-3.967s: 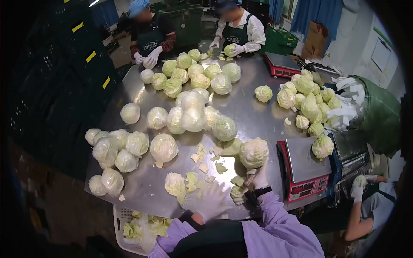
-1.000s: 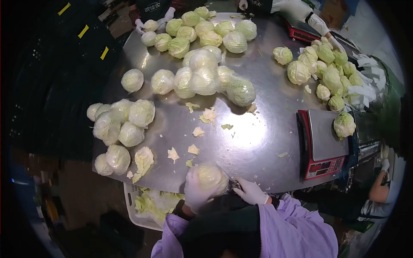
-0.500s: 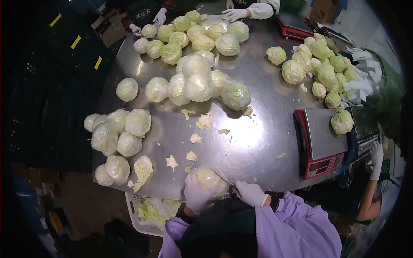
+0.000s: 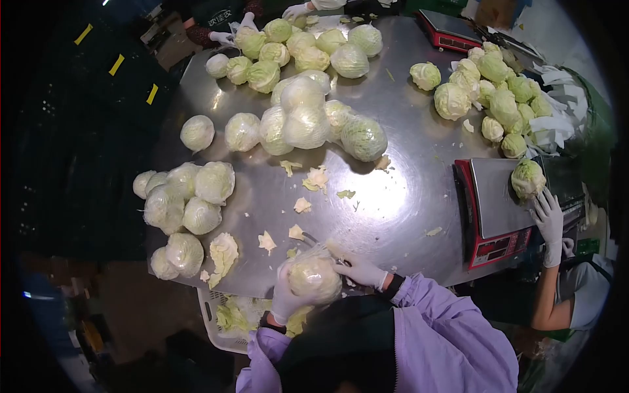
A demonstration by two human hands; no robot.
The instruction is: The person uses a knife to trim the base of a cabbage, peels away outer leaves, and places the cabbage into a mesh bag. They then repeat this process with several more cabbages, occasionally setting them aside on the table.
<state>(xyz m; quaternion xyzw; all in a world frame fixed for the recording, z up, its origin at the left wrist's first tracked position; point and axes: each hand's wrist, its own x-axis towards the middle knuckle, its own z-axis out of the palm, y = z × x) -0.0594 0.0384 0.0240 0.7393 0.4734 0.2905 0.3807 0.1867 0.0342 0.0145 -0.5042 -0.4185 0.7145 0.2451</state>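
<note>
Gloved in white, my left hand (image 4: pixel 287 296) grips the left side of a pale cabbage (image 4: pixel 316 275) at the table's near edge. The cabbage looks shiny, as if in clear film. My right hand (image 4: pixel 360 270), also gloved, is closed at the cabbage's upper right around a knife. Its blade (image 4: pixel 320 246) is blurred over the top of the cabbage, and the handle is mostly hidden by my fingers. Loose leaf pieces (image 4: pixel 266 242) lie just beyond and to the left.
Film-wrapped cabbages (image 4: pixel 183 196) sit at left and mid-table; bare ones (image 4: pixel 503 105) are heaped at right. A red scale (image 4: pixel 501 203) carries one cabbage (image 4: pixel 528 179), touched by a co-worker's hand (image 4: pixel 548 219). Other people's hands (image 4: pixel 298 10) are at the far edge. A white basket (image 4: pixel 213 321) holds leaves below.
My right hand has moved up and left, with the knife now across the cabbage's top. The cabbage has tipped in my left hand. A co-worker's hand has reached the cabbage on the scale.
</note>
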